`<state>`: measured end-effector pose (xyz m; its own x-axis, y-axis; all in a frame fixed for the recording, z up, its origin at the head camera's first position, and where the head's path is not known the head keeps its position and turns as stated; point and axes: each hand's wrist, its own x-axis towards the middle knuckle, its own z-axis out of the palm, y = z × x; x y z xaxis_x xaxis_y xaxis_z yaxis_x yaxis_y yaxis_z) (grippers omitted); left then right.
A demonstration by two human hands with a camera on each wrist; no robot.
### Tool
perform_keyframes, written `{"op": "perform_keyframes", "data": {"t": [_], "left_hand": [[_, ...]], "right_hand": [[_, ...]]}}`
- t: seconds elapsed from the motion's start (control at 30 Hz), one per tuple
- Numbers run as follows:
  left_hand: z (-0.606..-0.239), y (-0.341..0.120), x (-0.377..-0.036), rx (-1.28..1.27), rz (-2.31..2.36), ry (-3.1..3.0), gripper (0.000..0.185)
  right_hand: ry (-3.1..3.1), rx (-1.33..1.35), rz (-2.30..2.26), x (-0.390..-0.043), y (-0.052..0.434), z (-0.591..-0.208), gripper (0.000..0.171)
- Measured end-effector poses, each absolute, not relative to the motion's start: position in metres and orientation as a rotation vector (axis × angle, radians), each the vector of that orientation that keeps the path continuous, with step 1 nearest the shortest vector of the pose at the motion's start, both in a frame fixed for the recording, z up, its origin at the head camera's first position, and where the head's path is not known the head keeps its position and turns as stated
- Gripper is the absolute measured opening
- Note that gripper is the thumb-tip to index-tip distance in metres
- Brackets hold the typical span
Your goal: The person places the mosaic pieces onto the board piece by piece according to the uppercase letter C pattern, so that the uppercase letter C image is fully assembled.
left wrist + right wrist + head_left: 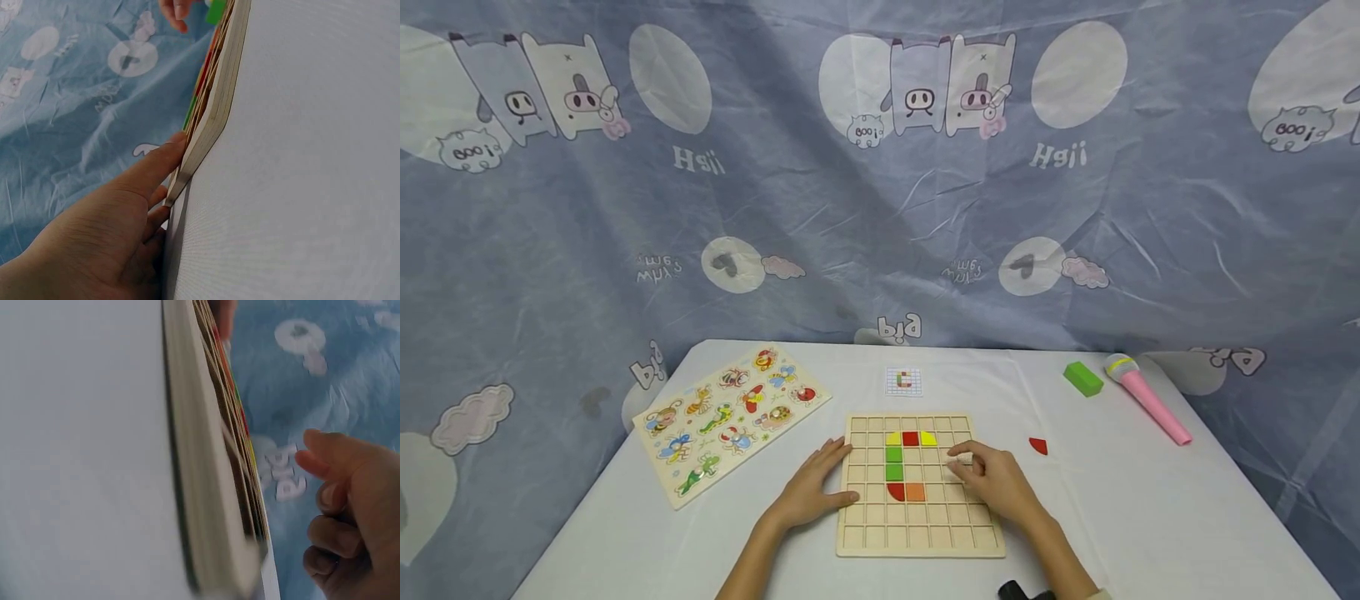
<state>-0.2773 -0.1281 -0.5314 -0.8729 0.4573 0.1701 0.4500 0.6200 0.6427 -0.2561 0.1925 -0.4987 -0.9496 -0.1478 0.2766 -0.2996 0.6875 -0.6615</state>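
Observation:
A wooden grid board [925, 537] lies on the table. Its coloured tiles form a C shape: a red square [911, 438] between two yellow curved pieces, green squares [893, 463] down the left side, then a red curved piece [897, 492] and an orange square [915, 492]. My left hand [808, 492] rests against the board's left edge [212, 119], thumb over the rim and fingers spread along the side. Over the board's right part hovers my right hand [996, 483]. Its thumb and index finger are bent with a gap between them, and nothing shows there; the other fingers [334, 537] are curled in.
A red quarter piece [1038, 447] lies right of the board. Behind the board is a small pattern card [903, 382]. An insect puzzle [730, 425] lies at left; a green block [1083, 379] and pink toy microphone [1153, 404] at right. A black object [1015, 590] shows at the front edge.

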Motion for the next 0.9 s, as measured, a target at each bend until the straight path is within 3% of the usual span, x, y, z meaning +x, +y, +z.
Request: {"op": "perform_keyframes", "data": {"t": [0.43, 0.7, 0.9], "left_hand": [[-0.531, -0.129, -0.276, 0.785, 1.119, 2.813, 0.079], [-0.534, -0.128, -0.277, 0.796, 1.117, 2.818, 0.079], [-0.532, -0.128, -0.278, 0.805, 1.114, 2.825, 0.078]], "right_hand": [[-2.497, -0.098, 0.782, -0.268, 0.284, -0.516, 0.022], [-2.633, -0.385, 0.720, -0.268, 0.299, -0.523, 0.039], [-2.666, -0.382, 0.707, -0.271, 0.300, -0.526, 0.038]]}}
